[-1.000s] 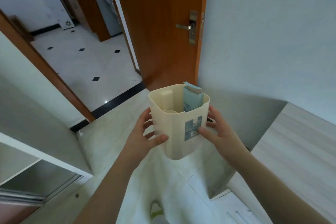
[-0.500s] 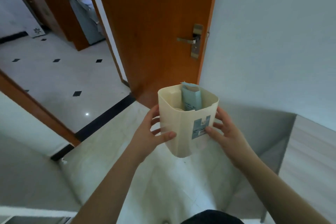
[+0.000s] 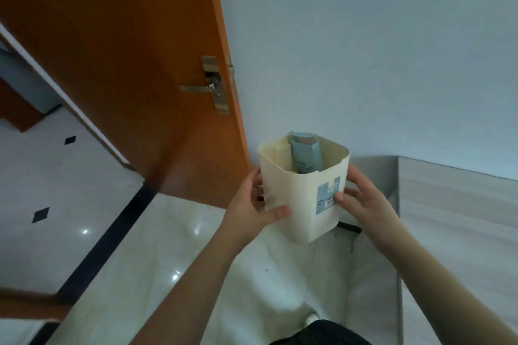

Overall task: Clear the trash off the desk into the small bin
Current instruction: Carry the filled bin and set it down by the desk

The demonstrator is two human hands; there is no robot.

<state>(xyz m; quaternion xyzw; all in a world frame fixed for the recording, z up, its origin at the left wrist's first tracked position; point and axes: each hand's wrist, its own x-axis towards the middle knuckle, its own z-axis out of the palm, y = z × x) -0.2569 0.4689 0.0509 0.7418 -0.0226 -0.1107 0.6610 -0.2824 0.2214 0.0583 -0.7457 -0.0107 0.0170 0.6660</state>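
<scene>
While both my left hand and right hand clasp the small bin, I should keep it level so the blue carton above my fingers stays inside.

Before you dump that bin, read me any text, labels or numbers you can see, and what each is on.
No text can be read in this frame.
Blue sticker on the front of the cream bin: light printing and what looks like a barcode, too blurred to read.
Blue carton standing inside the bin: a faint line of print, too small to read.
</scene>
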